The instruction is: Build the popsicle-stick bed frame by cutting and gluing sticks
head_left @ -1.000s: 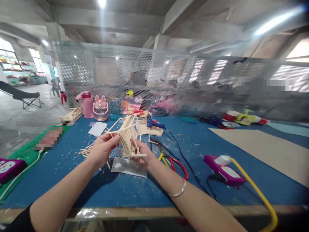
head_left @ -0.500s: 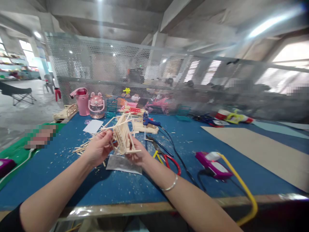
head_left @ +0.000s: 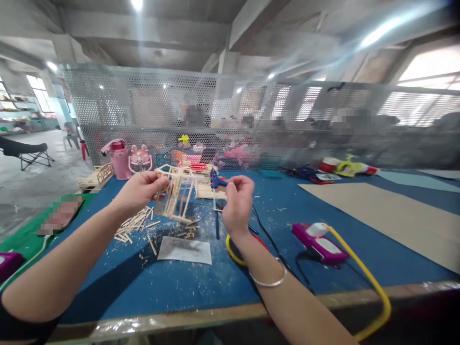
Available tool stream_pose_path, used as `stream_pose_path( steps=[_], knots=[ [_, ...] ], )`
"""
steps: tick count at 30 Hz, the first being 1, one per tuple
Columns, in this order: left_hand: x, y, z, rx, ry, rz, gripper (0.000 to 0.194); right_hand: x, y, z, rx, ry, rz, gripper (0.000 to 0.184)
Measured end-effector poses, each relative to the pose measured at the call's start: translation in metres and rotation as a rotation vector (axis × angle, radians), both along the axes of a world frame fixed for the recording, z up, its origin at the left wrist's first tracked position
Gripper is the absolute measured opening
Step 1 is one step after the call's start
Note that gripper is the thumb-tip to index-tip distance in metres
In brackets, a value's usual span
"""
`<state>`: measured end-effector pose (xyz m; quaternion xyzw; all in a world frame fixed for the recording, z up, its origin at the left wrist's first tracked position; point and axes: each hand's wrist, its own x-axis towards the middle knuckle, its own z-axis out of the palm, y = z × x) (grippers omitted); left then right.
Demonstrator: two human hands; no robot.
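Observation:
My left hand [head_left: 145, 189] pinches a small model frame [head_left: 176, 194] of thin wooden sticks by its upper left side, holding it tilted above the table. Closed around the handle end of a blue glue gun [head_left: 215, 178] is my right hand [head_left: 237, 203], its fingers partly turned away. The glue gun's nozzle end points up beside a stand. Below the frame lies a grey-smudged white sheet [head_left: 185, 250]. Loose wooden sticks [head_left: 134, 223] are scattered to its left. Behind the frame, another stick piece [head_left: 208, 191] rests on the table.
Pliers with red and yellow handles [head_left: 235, 251] lie under my right wrist. A purple power strip [head_left: 319, 244] with a yellow cord [head_left: 362, 282] sits at right, near a large tan board [head_left: 381, 215]. Pink bottles [head_left: 120, 160] stand at back left before a perforated metal screen [head_left: 143, 105].
My right hand has let go of the stick frame and moved up and right to the glue gun's handle. My left hand keeps the frame, now turned and slightly further left.

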<state>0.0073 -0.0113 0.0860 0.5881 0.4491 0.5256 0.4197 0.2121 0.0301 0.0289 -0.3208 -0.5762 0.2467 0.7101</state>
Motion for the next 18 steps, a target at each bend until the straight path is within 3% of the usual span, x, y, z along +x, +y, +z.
stream_pose_path(
  steps=[1, 3, 5, 7, 11, 18],
  knots=[
    [0.001, 0.001, 0.003, 0.019, 0.149, 0.004, 0.021, 0.002, -0.004, 0.004, 0.179, -0.101, -0.114, 0.033],
    [0.006, 0.003, 0.004, 0.080, 0.418, 0.010, 0.019, 0.000, -0.012, 0.007, 0.365, -0.380, -0.169, 0.040],
    [0.014, 0.006, 0.000, 0.153, 0.587, 0.007, 0.018, -0.007, -0.016, 0.003, 0.367, -0.634, -0.047, 0.041],
    [0.021, 0.009, -0.005, 0.152, 0.639, -0.041, 0.018, -0.014, -0.013, -0.004, 0.295, -0.755, 0.101, 0.033],
    [0.028, 0.017, -0.013, -0.120, 0.454, -0.270, 0.029, -0.019, -0.003, -0.016, 0.214, -0.764, 0.261, 0.021],
    [0.020, 0.032, -0.005, -0.398, 0.198, -0.477, 0.049, -0.012, 0.000, -0.017, 0.202, -0.732, 0.282, 0.030]
  ],
)
